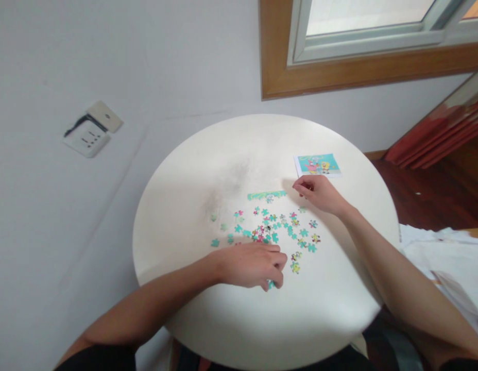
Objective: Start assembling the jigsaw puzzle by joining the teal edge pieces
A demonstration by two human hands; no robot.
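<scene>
My left hand [254,264] reaches across the near side of the loose jigsaw pieces [275,237], fingers curled down. Its fingertips close on a teal puzzle piece [271,284] at the table surface. The hand covers part of the scatter. My right hand [319,193] is held just right of a joined strip of puzzle [267,196], thumb and fingers pinched together. Whatever is between them, if anything, is hidden. Beyond that hand lies a picture card [318,165] with cartoon figures on a teal ground, its near edge close to the knuckles.
The round white table [177,206] has dark smudges left of the strip. Behind it are a wall and a wood-framed window [277,77]. A socket [86,136] hangs on the left wall. Red curtain [440,136] and white papers [443,257] are at the right.
</scene>
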